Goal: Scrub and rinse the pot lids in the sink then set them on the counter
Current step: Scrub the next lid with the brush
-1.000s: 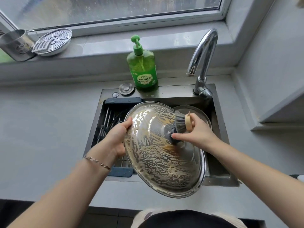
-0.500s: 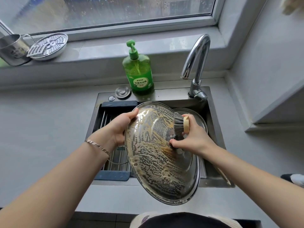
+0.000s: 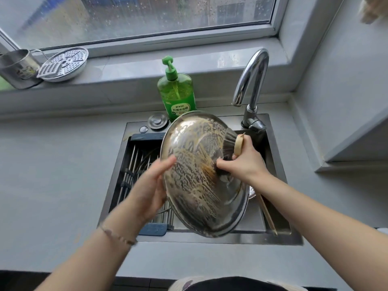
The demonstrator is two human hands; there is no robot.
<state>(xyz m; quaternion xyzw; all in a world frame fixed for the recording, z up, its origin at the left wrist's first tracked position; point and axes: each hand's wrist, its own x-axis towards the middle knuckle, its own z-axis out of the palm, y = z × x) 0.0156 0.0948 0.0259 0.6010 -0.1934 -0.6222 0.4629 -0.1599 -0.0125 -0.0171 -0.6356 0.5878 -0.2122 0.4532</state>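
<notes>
Presently at the scrub step; rinse not yet done. Holds large round stainless-steel pot lid (image 3: pixel 195 185), streaked with brownish suds, tilted above dark steel sink (image 3: pixel 220 241). Pinches black centre knob (image 3: pixel 220 171) with right hand (image 3: pixel 245 162), round wooden-backed brush (image 3: pixel 231 141) tucked in the same grip. Steadies left rim with left hand (image 3: pixel 151 185), blurred, fingers seemingly straight. Next, by judgement: rinse under curved chrome tap (image 3: pixel 252 80), keeping firm hold on slippery rim

One lid (image 3: pixel 195 181), one brush (image 3: pixel 230 141), one soap bottle (image 3: pixel 176 93).
</notes>
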